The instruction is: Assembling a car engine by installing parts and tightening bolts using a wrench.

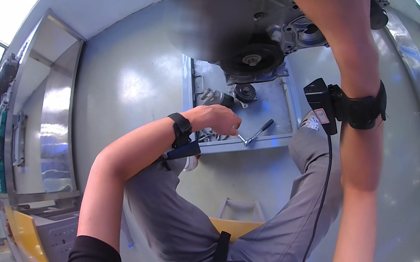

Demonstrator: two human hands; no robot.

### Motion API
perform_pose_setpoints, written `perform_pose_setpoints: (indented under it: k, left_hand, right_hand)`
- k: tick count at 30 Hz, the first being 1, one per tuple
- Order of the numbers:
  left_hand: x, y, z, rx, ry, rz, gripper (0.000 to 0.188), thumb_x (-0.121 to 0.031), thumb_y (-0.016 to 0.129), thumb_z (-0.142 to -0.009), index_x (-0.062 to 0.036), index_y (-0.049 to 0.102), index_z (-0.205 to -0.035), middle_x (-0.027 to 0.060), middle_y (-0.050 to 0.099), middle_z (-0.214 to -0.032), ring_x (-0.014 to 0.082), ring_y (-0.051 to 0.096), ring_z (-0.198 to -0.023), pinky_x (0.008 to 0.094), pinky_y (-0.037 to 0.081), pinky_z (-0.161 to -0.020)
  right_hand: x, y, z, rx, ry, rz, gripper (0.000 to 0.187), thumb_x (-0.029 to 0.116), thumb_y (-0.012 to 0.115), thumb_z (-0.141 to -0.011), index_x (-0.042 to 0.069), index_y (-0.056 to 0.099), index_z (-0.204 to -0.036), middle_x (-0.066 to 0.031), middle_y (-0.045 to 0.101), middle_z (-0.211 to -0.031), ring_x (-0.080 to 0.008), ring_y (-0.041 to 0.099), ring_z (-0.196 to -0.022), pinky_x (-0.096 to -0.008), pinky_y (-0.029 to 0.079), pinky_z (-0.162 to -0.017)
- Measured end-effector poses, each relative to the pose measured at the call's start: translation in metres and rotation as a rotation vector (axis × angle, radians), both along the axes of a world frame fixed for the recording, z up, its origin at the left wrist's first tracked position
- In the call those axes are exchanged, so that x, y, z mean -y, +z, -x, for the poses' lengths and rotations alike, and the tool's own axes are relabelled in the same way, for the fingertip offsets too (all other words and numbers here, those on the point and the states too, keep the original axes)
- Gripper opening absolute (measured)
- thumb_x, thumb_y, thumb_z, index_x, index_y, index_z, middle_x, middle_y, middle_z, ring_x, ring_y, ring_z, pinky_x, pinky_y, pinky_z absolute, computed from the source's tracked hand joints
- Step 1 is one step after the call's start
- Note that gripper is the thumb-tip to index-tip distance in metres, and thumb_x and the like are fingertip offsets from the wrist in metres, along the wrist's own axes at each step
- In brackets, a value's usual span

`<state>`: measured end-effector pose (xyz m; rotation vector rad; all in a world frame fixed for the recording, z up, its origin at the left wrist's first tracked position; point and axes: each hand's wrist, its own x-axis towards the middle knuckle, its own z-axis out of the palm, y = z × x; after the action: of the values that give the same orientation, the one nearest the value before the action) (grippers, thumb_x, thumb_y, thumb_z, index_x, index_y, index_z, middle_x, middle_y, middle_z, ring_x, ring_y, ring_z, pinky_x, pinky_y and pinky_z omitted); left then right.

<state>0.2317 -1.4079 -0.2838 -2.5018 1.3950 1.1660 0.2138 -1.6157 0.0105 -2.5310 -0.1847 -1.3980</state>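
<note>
As seen in head view, with tray (276, 99) as landmark:

As to ratchet wrench (258, 132): lies in the tray's near right part, just right of left hand (217, 120). Has a bright piece running from its head toward the fingertips; cannot tell whether touching. Slants across the tray, with head at the near rim and dark handle pointing toward the far right corner.

As to left hand: hangs over the tray's near left part with fingers curled inward. Cannot tell whether grasping anything or merely clenched.

As to right hand (328, 17): reaches past the tray's right side, high beside engine (223, 21), cut by the upper edge of view. Cannot tell grip, with fingers out of sight.

As to edges and room: bounded by raised rims at the tray's left, right and near sides; overhung by engine at the far side. Occupied at the tray's left and middle by cylindrical motor (219, 98) and dark pulley (245, 92), near each other. Opens across bare tray surface right of pulley, beyond the wrench handle. Flanked at the tray's near right corner by trousered knee (308, 148).
</note>
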Motion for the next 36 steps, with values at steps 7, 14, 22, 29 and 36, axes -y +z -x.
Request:
perform_pose_setpoints:
  k: [7,14,22,29,36]
  left_hand:
    - [-0.003,0.005,0.000,0.004,0.029,0.007,0.047,-0.044,0.055,-0.098,-0.0099,0.065,-0.130,0.0167,0.074,-0.112,0.0367,0.068,-0.109,0.0472,0.050,-0.096]
    - [-0.005,0.010,-0.001,-0.003,0.052,-0.004,0.047,-0.044,0.056,-0.098,-0.0102,0.065,-0.130,0.0179,0.073,-0.113,0.0371,0.068,-0.109,0.0466,0.050,-0.097]
    - [-0.008,0.006,-0.005,0.009,0.054,0.019,0.046,-0.043,0.057,-0.097,-0.0106,0.066,-0.128,0.0175,0.073,-0.113,0.0367,0.067,-0.109,0.0467,0.050,-0.097]
    - [-0.008,0.007,-0.005,0.001,0.071,0.042,0.045,-0.043,0.057,-0.097,-0.0109,0.066,-0.126,0.0177,0.072,-0.115,0.0374,0.066,-0.112,0.0472,0.049,-0.099]
    - [-0.006,0.009,-0.004,0.002,0.091,0.022,0.045,-0.043,0.056,-0.097,-0.0124,0.066,-0.128,0.0172,0.072,-0.118,0.0369,0.066,-0.114,0.0476,0.048,-0.099]
  right_hand:
    - [0.001,0.004,-0.004,-0.078,-0.094,0.000,0.042,0.041,0.061,-0.098,0.002,0.074,-0.089,-0.0188,0.071,-0.074,-0.0412,0.070,-0.075,-0.0508,0.055,-0.071]
    - [0.000,-0.001,0.000,0.126,0.007,0.073,0.031,0.032,0.068,-0.094,0.003,0.067,-0.105,-0.0177,0.072,-0.082,-0.0399,0.071,-0.082,-0.0500,0.055,-0.073]
    - [-0.001,-0.004,-0.005,0.137,0.137,0.043,0.022,0.022,0.070,-0.092,0.005,0.064,-0.104,-0.0149,0.072,-0.090,-0.0383,0.069,-0.088,-0.0464,0.055,-0.075]
    - [-0.002,-0.002,0.003,0.193,0.146,0.071,0.020,0.021,0.068,-0.094,0.002,0.064,-0.100,-0.0135,0.072,-0.095,-0.0359,0.069,-0.091,-0.0459,0.054,-0.074]
    - [0.006,0.004,0.001,-0.007,0.160,-0.034,0.018,0.019,0.070,-0.092,0.002,0.064,-0.096,-0.0158,0.070,-0.091,-0.0382,0.069,-0.084,-0.0456,0.055,-0.072]
